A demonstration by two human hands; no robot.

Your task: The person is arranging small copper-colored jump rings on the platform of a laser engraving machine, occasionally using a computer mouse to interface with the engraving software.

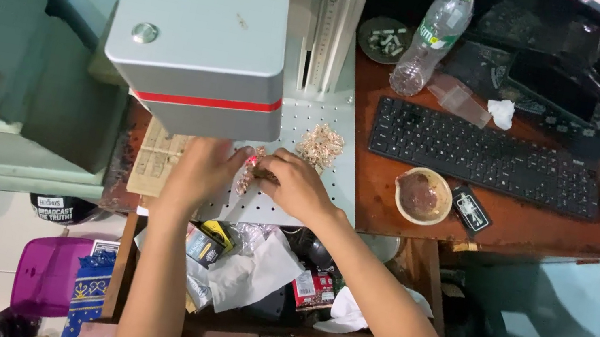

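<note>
Your left hand [205,168] and right hand [297,186] pinch a small pinkish metal piece [250,170] together; a heap of similar pieces [320,146] lies just beyond your grip.

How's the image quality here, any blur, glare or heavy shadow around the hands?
Head view: evenly lit and mostly sharp; the left hand and right hand are slightly soft over the small metal pieces; the top right behind the keyboard falls into dark shadow; wide-lens bending shows at the edges.

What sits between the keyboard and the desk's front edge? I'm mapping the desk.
In the head view, a round bowl and a small black device lie between the black keyboard and the desk edge.
</note>
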